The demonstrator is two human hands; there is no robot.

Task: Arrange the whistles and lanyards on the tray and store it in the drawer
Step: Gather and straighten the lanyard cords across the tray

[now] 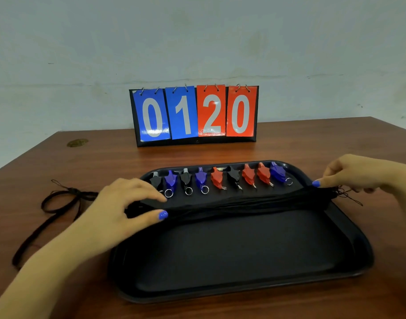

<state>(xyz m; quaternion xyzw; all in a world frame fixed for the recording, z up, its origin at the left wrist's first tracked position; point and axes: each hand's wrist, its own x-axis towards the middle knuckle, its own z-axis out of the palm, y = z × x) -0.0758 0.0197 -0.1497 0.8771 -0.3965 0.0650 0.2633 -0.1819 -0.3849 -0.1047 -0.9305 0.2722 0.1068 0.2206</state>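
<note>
— Nine plastic whistles (217,178) are lining the black plastic tray's (243,293) far edge. Lanyards?

— Left hand (119,210) and right hand (356,173) are pinching the black lanyard bundle (248,202), stretching it midway; next, releasing, fetching the loose black lanyard (59,203) beyond the left edge.

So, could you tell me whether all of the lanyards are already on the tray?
No, one black lanyard lies on the table left of the tray, apart from the bundle across it.
</note>
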